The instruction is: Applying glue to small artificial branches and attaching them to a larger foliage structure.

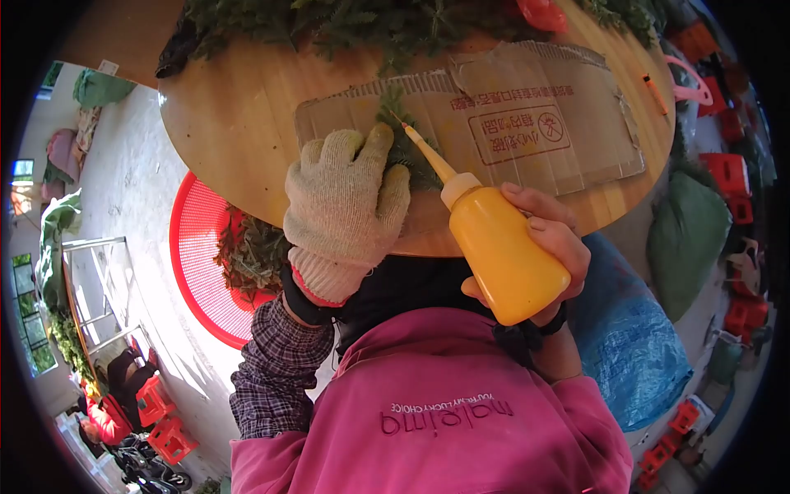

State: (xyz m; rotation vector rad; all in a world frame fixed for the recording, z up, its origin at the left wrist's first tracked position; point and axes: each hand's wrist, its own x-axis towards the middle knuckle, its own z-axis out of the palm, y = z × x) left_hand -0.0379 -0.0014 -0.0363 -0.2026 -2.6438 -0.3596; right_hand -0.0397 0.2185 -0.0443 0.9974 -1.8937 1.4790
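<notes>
My right hand point(553, 239), bare, is wrapped round a yellow squeeze bottle point(508, 255). The bottle is tilted, its long thin nozzle point(429, 154) aimed up and left, the fine tip over a small green fir sprig point(401, 152). That sprig lies on a flattened brown cardboard sheet point(543, 90) on a round wooden table point(222, 107). My left hand point(341, 193), in a pale knitted glove with yellow-stained fingertips, holds the sprig down at its left side. Its index finger and thumb rest at the sprig; the other fingers are curled. Whether the tip touches the needles I cannot tell.
A pile of fir branches point(329, 25) covers the table's far edge, with a red plastic piece point(543, 14) beside it. An orange pen-like tool point(655, 94) lies at the right. Below the table stand a red basket point(193, 263) with greenery and a blue plastic sack point(629, 337).
</notes>
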